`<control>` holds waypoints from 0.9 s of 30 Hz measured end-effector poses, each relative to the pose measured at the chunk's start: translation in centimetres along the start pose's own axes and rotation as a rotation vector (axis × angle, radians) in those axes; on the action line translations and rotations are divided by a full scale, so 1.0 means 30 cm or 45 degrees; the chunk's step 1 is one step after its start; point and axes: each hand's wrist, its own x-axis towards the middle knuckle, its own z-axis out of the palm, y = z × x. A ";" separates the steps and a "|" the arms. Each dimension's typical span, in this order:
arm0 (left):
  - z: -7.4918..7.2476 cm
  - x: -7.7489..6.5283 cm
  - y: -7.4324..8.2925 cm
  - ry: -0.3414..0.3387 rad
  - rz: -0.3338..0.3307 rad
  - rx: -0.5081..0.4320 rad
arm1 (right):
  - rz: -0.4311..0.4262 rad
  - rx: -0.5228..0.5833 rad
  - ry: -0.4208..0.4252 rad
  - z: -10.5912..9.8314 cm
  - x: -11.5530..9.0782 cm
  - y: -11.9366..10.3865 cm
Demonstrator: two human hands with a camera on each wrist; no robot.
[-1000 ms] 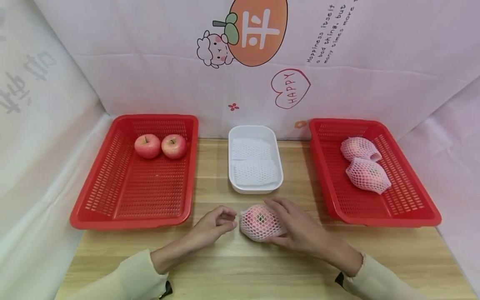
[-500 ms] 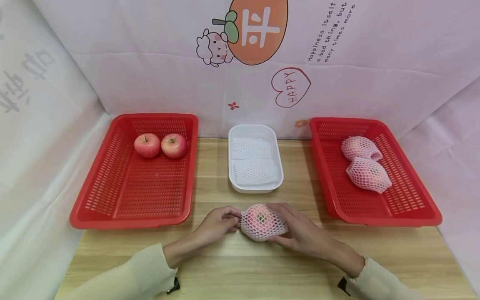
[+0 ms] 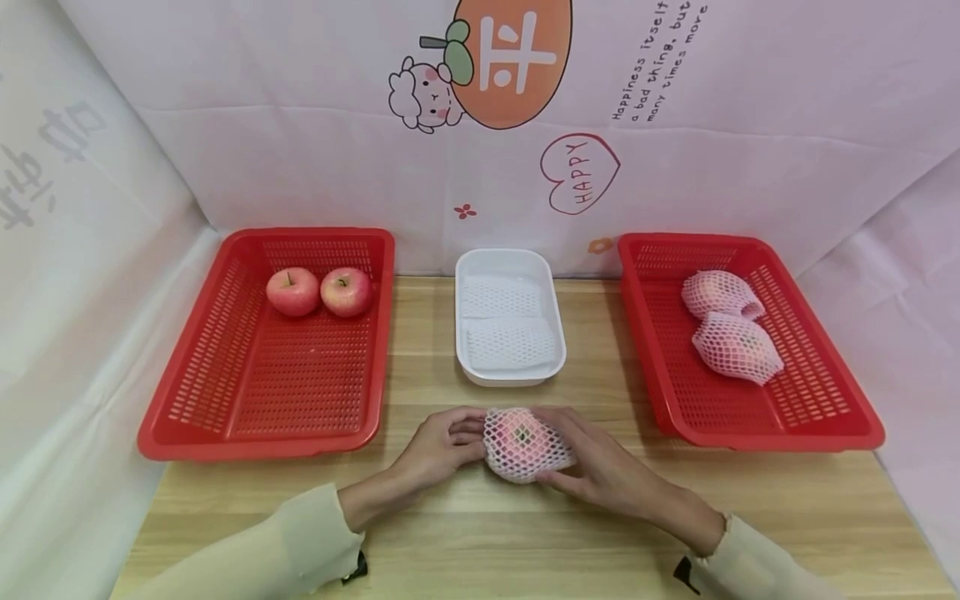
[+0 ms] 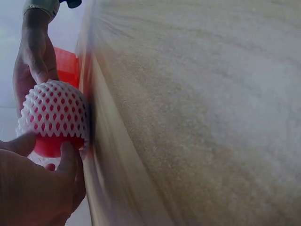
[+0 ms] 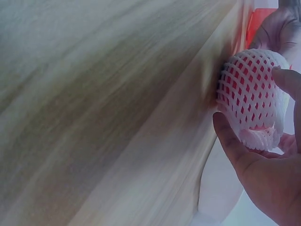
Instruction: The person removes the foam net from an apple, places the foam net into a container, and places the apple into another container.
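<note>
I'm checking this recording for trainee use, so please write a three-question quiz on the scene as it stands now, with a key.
1. Count: how many bare apples lie in the left red basket?

2. Choose: what lies in the white tray?
A) a knife
B) flat white mesh nets
C) a whole orange

3. True or false: the apple between the left hand and the right hand has a mesh net over it.

Key: 1. Two. 2. B. 3. True.
</note>
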 end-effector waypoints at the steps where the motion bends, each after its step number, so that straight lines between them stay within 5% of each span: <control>1: 0.001 0.000 0.000 -0.011 -0.001 -0.005 | -0.002 0.004 0.002 0.001 0.000 0.000; 12: 0.037 0.007 0.003 -0.122 0.134 0.095 | 0.031 0.058 0.009 0.014 0.008 -0.001; 21: 0.070 0.010 0.007 -0.043 0.228 0.281 | 0.019 0.088 0.092 0.015 0.013 -0.009; 27: 0.073 0.007 0.005 -0.007 0.219 0.328 | -0.001 0.070 0.138 0.015 0.019 -0.016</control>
